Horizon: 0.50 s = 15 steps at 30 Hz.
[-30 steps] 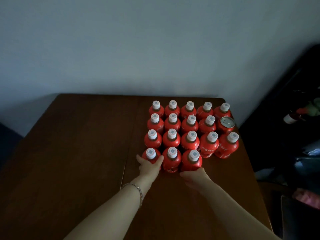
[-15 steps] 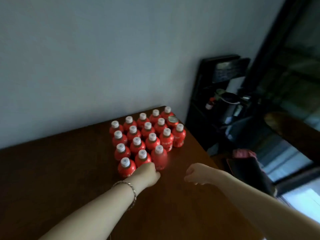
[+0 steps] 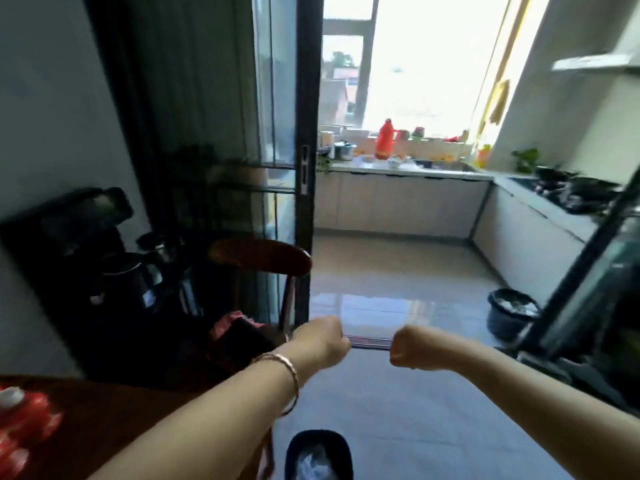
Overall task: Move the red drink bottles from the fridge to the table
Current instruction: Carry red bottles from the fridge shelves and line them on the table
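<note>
At six o'clock a dark bin (image 3: pixel 318 455) sits on the tiled floor. At eight o'clock, red drink bottles (image 3: pixel 24 420) stand on the brown desk (image 3: pixel 114 424), blurred. Centre frame, the left hand (image 3: pixel 320 344), a bracelet (image 3: pixel 282 375) on its wrist, and the right hand (image 3: pixel 412 346) are both curled into empty fists, touching nothing. At twelve o'clock a kitchen counter (image 3: pixel 398 168) runs under the bright window.

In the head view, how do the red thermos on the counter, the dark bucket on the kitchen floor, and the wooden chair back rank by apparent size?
1. Wooden chair back, widest.
2. Dark bucket.
3. Red thermos, smallest; it stands farthest away, so its real size is unsure.
</note>
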Tool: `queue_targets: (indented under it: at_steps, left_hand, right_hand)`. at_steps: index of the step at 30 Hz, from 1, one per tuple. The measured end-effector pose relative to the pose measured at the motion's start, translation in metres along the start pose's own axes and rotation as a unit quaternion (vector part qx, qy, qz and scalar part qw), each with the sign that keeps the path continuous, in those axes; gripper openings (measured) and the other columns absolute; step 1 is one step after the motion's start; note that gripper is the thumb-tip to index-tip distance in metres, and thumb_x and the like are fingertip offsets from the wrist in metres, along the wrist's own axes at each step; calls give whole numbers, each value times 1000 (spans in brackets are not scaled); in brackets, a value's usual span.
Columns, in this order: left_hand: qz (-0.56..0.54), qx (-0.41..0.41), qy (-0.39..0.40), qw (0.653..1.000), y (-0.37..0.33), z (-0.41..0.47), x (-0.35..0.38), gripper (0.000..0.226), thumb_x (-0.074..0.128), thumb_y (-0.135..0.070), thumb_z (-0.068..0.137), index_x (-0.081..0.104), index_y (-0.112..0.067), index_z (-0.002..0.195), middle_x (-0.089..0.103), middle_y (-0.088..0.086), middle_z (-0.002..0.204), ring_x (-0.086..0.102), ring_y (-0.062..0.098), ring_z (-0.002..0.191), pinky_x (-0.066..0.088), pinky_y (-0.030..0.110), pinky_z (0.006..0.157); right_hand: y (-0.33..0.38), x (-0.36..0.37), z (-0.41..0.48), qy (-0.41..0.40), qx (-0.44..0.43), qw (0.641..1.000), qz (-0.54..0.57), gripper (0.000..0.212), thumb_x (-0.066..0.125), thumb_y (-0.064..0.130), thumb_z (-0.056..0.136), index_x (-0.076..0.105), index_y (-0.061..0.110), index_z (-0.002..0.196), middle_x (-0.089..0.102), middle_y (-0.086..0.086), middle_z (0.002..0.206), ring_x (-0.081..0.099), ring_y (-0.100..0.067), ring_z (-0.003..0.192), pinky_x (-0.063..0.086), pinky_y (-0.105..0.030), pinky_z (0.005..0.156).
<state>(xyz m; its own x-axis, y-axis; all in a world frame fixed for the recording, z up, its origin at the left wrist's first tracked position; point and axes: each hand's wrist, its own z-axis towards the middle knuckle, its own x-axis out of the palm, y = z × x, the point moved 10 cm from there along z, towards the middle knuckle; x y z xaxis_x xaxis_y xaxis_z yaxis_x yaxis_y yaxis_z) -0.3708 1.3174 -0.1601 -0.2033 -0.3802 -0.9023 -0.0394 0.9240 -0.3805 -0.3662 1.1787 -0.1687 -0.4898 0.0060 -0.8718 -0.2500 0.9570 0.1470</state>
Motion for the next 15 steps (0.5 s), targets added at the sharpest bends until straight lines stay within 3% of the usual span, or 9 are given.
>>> queue_targets:
  at_steps: [2, 5, 8, 15]
  left_hand:
    - [33, 66, -2, 997, -86, 23, 7, 27, 44, -24, 88, 60, -9, 103, 63, 15, 115, 59, 34, 104, 47, 34, 85]
    - [57, 152, -6, 987, -219, 48, 24, 26, 44, -22, 89, 61, -9, 104, 63, 14, 114, 60, 34, 101, 47, 34, 83]
    - [88, 233, -19, 968, -355, 62, 43, 28, 42, -21, 90, 62, -6, 103, 63, 15, 114, 60, 33, 103, 47, 31, 80]
    - [86, 370, -32, 924, -646, 69, 89, 27, 47, -25, 90, 63, -9, 105, 65, 10, 111, 61, 29, 102, 47, 30, 80]
  right_hand:
    - [-79, -29, -34, -53, 48, 997, 25, 17, 54, 26, 88, 67, 18, 80, 62, -5, 80, 54, -21, 79, 39, -19, 62]
    - [-196, -64, -94, -117, 117, 984, 58, 24, 55, 27, 88, 70, 16, 104, 71, -5, 105, 64, -21, 94, 47, -23, 76]
    - [-309, -93, -158, -171, 179, 966, 77, 25, 54, 21, 88, 71, 12, 104, 71, -5, 108, 64, -20, 100, 47, -22, 81]
    - [-555, -142, -298, -275, 331, 895, 122, 15, 52, 22, 87, 66, 19, 91, 69, -4, 99, 66, -23, 94, 54, -34, 82]
